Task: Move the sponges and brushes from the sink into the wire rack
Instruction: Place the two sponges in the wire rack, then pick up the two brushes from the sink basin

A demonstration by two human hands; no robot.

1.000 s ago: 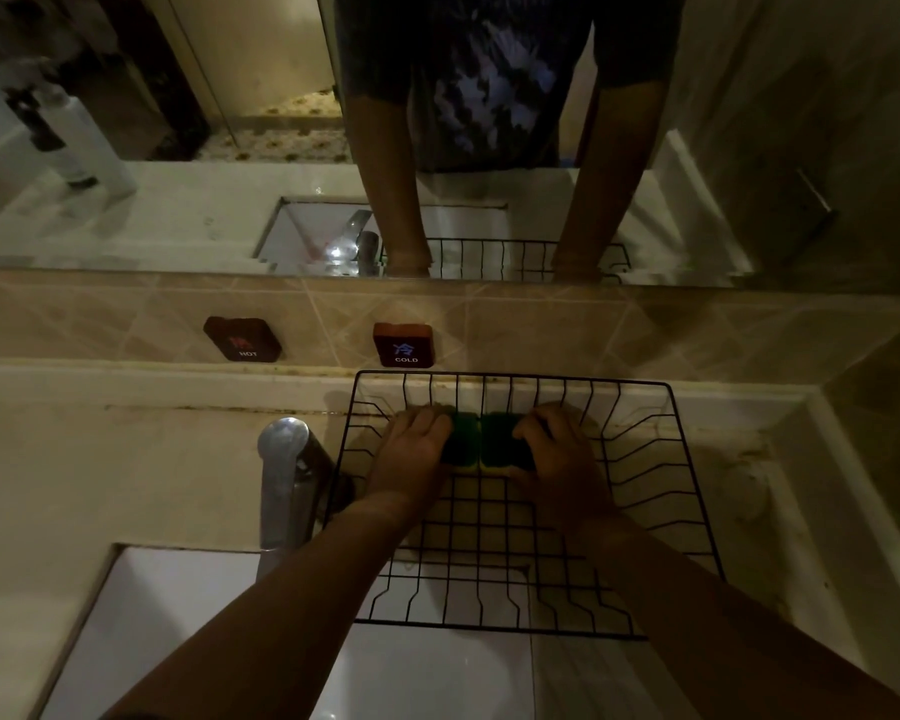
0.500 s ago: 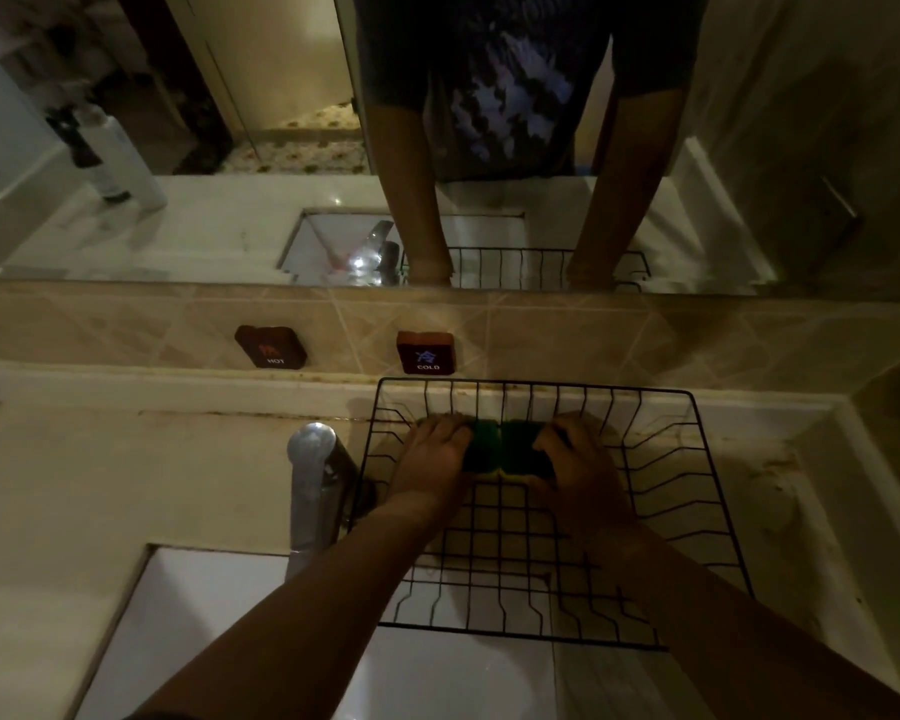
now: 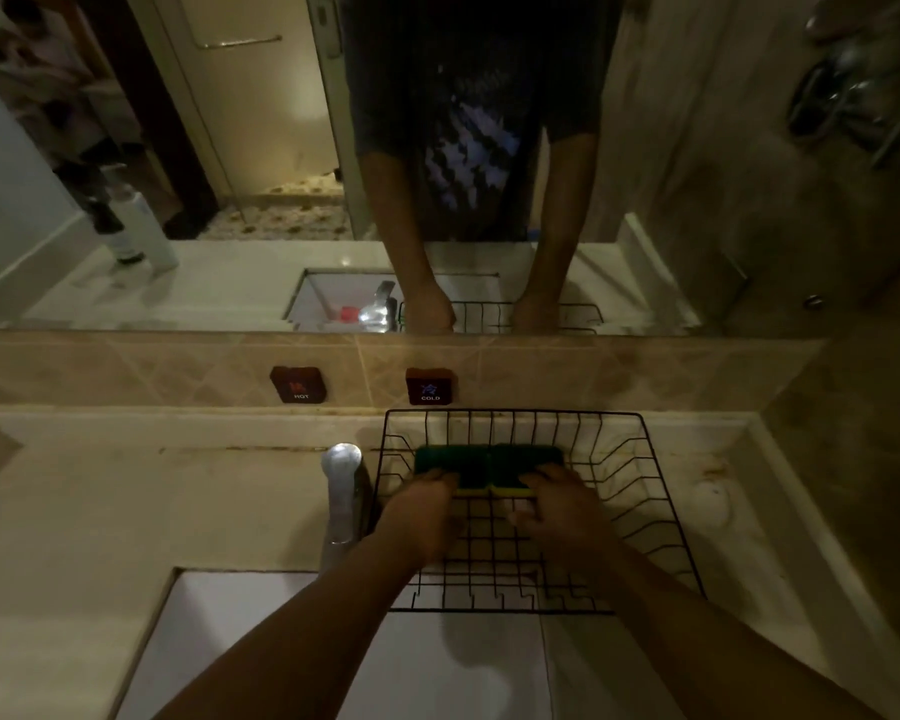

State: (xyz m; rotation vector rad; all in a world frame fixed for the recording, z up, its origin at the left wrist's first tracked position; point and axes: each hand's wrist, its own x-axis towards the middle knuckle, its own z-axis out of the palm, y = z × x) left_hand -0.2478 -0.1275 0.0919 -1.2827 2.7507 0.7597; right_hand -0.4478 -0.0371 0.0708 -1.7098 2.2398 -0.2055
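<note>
Two green sponges with yellow undersides lie side by side at the back of the black wire rack (image 3: 666,511): the left sponge (image 3: 450,459) and the right sponge (image 3: 528,457). My left hand (image 3: 427,511) rests inside the rack just in front of the left sponge, its fingertips at the sponge's near edge. My right hand (image 3: 554,506) sits in front of the right sponge with fingers spread, also at its near edge. Neither hand wraps around a sponge. The white sink (image 3: 281,641) lies below left; my arms hide much of it.
A chrome faucet (image 3: 341,491) stands just left of the rack. Hot (image 3: 300,384) and cold (image 3: 430,385) buttons sit on the tiled backsplash under a mirror. The mirror shows a red item (image 3: 346,314) in the sink. The rack's front edge overhangs the sink.
Both hands have drawn back toward me off the sponges, which now lie uncovered at the back of the rack. The camera view has shifted slightly.
</note>
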